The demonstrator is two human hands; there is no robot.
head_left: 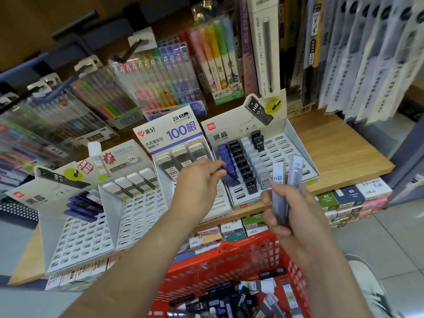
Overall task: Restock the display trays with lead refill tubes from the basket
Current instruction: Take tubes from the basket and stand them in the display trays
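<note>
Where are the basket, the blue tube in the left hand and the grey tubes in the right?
Basket [229, 265]: head view, red mesh wall.
Blue tube [231, 178]: head view, middle of its body.
Grey tubes [278, 193]: head view, body of the HB-marked tube.

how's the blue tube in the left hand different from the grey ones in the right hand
Colour: the blue tube is dark blue; the grey tubes are pale grey and partly see-through. Count: the left hand pinches one; the right hand grips at least two. Pose: the blue tube lies tilted at the blue row of the display tray; the grey tubes stand upright in the fist. Both are slim lead refill tubes.
</note>
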